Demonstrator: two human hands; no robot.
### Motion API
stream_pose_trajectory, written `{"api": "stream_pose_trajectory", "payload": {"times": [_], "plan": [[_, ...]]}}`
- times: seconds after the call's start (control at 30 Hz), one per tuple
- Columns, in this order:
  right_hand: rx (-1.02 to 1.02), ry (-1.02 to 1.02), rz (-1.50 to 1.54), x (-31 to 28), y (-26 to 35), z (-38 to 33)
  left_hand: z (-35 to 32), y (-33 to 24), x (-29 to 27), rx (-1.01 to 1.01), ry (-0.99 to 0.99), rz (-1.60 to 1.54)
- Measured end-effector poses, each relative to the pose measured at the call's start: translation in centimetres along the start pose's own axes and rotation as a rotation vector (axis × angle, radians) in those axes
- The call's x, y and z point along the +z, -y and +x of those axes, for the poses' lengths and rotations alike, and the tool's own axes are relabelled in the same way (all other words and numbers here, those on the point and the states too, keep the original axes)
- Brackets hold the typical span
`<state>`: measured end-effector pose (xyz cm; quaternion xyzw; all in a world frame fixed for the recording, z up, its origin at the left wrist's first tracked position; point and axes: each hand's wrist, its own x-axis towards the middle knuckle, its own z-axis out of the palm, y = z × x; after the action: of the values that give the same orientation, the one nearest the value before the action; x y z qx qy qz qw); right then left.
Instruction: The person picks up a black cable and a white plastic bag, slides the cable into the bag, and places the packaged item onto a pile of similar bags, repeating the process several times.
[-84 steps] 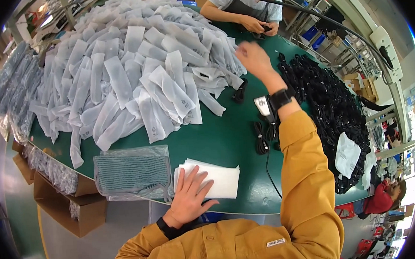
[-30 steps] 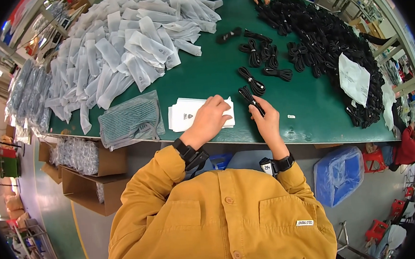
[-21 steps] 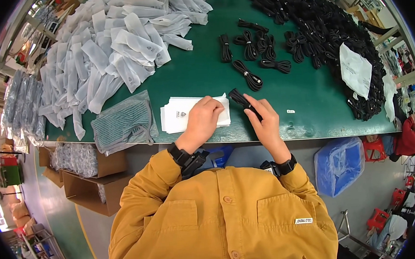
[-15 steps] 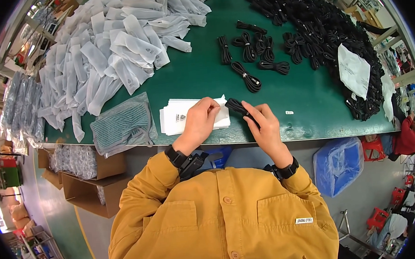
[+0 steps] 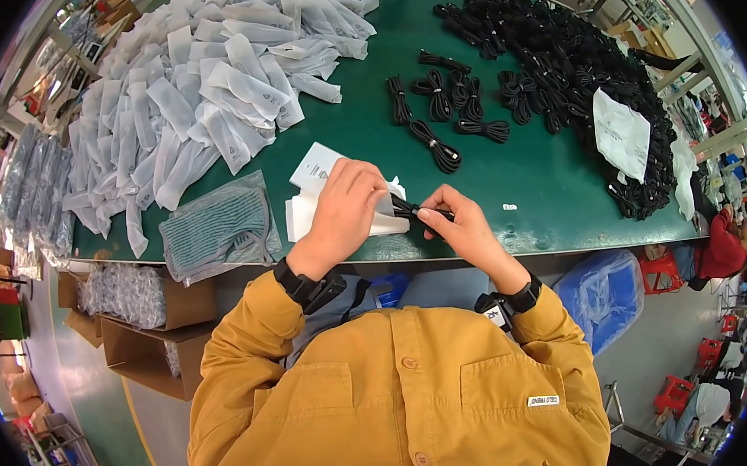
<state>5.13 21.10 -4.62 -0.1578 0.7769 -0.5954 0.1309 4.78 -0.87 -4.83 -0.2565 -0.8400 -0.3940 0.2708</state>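
My left hand [image 5: 343, 207] is closed on a flat white pouch [image 5: 317, 166], which tilts up from the stack of white pouches [image 5: 301, 219] at the table's near edge. Between the thumb and fingers of my right hand [image 5: 467, 231] is a coiled black cable [image 5: 408, 210]. One end of that coil lies at the pouch's right-hand mouth, partly hidden by the white material. Beyond my hands, several loose coiled cables [image 5: 437, 146] rest on the green table.
A large heap of filled translucent pouches [image 5: 191, 98] covers the table's far left. Black cables [image 5: 553, 73] pile up on the right, with a white bag [image 5: 622, 133] on top. Bagged striped gloves [image 5: 217, 227] lie near left. A lined blue bin [image 5: 602, 299] stands below the edge.
My left hand has moved slightly left and raised a pouch off the stack. The cable in my right hand has come to the pouch's mouth.
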Motion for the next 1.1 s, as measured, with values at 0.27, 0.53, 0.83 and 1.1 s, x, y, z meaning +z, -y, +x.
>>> {"api": "stream_pose_trajectory", "payload": {"times": [0.27,0.53,0.83,1.1], "plan": [[0.018,-0.012,-0.025,0.4,0.5,2.0,1.9,0.2,-0.5,0.076,0.082,-0.003],[-0.623,-0.178,-0.238,0.0,4.2,5.3,4.0,1.1,-1.6,-0.499,-0.045,-0.668],[-0.329,-0.203,-0.841,-4.0,-0.4,8.6,6.6,7.1,-9.2,-0.411,-0.569,0.141],[-0.274,-0.212,-0.785,-3.9,-4.9,6.2,-2.2,0.0,2.6,-0.206,0.176,-0.054]]}}
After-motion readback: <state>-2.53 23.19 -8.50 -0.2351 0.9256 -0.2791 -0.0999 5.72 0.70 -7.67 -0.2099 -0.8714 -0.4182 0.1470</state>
